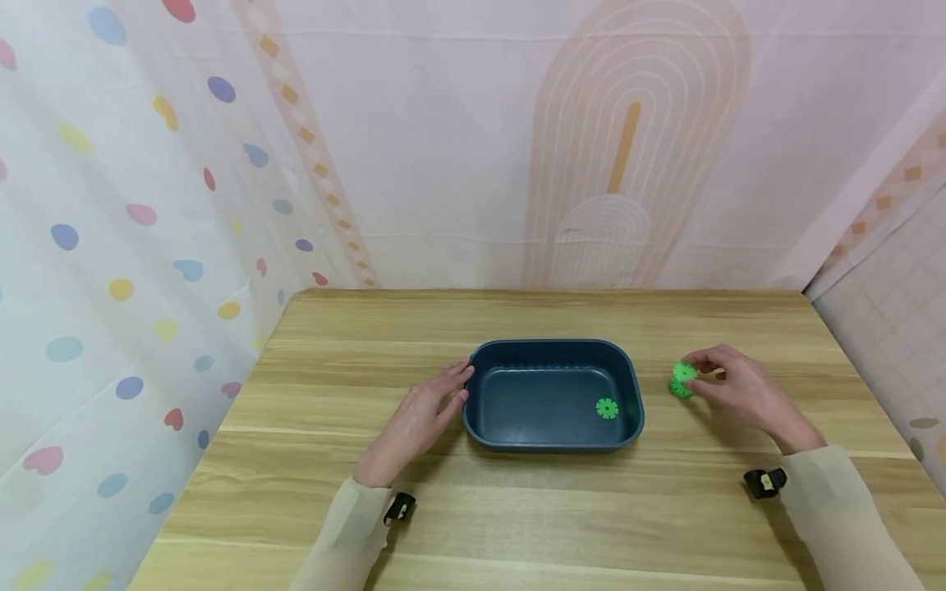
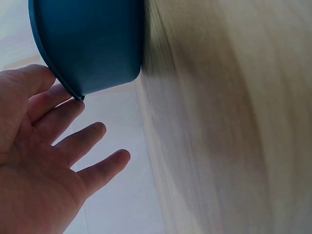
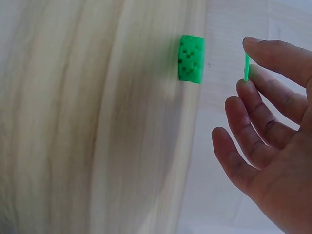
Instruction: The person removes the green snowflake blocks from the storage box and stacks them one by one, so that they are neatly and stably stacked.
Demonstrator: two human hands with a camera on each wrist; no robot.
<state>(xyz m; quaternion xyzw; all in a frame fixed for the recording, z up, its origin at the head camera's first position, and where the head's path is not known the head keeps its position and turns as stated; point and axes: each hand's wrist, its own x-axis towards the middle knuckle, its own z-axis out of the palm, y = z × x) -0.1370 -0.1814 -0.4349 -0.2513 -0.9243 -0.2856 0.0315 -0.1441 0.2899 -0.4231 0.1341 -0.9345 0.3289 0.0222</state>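
Note:
A dark blue rectangular tray [image 1: 543,447] stands on the table with one green notched disc [image 1: 607,409] lying inside, toward its right end. My left hand [image 1: 420,414] touches the tray's left rim; in the left wrist view its fingers [image 2: 66,117] are spread, some of them against the rim. To the right of the tray, my right hand [image 1: 746,394] pinches a single thin green disc [image 3: 246,67] by its edges between thumb and fingers. That disc is held above a short stack of green discs [image 3: 191,59] on the table, apart from it.
The wooden table [image 1: 562,525] reaches back to a patterned curtain [image 1: 443,164], which also hangs along the left side. Black wrist straps [image 1: 399,509] show at both sleeves.

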